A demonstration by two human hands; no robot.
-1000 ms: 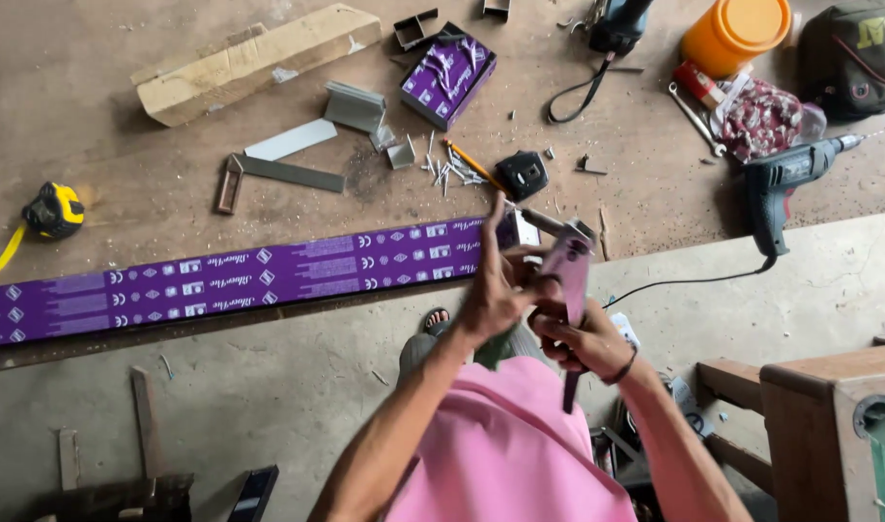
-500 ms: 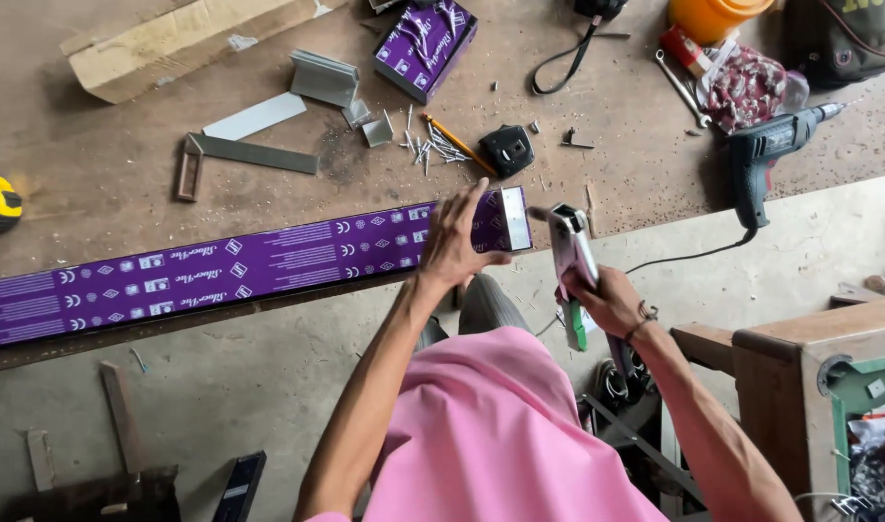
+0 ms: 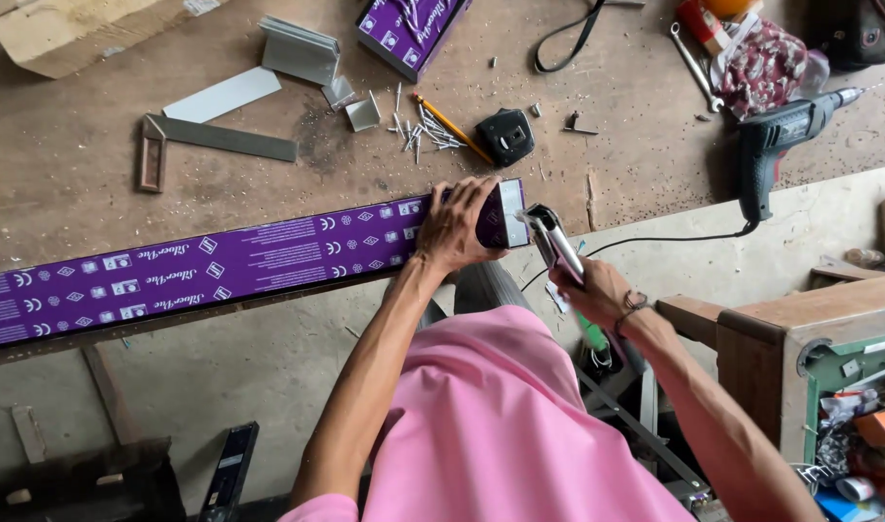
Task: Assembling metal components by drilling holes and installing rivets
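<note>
A long purple-wrapped metal profile (image 3: 201, 266) lies along the front edge of the brown workbench (image 3: 66, 184). My left hand (image 3: 455, 224) presses down on its right end, fingers spread over the purple film. My right hand (image 3: 595, 290) holds a short piece of the same purple and silver profile (image 3: 553, 242), tilted, just right of the long profile's open end. The two pieces are close but apart.
On the bench lie a try square (image 3: 201, 140), grey metal offcuts (image 3: 298, 48), loose screws (image 3: 418, 126), a pencil (image 3: 452, 129), a black tape measure (image 3: 505, 135), a purple box (image 3: 409, 29) and a corded drill (image 3: 781, 140). A wooden stand (image 3: 800, 338) is at my right.
My left hand has settled flat onto the long profile's right end. My right hand has carried the short piece lower and nearer that end. The view has shifted right.
</note>
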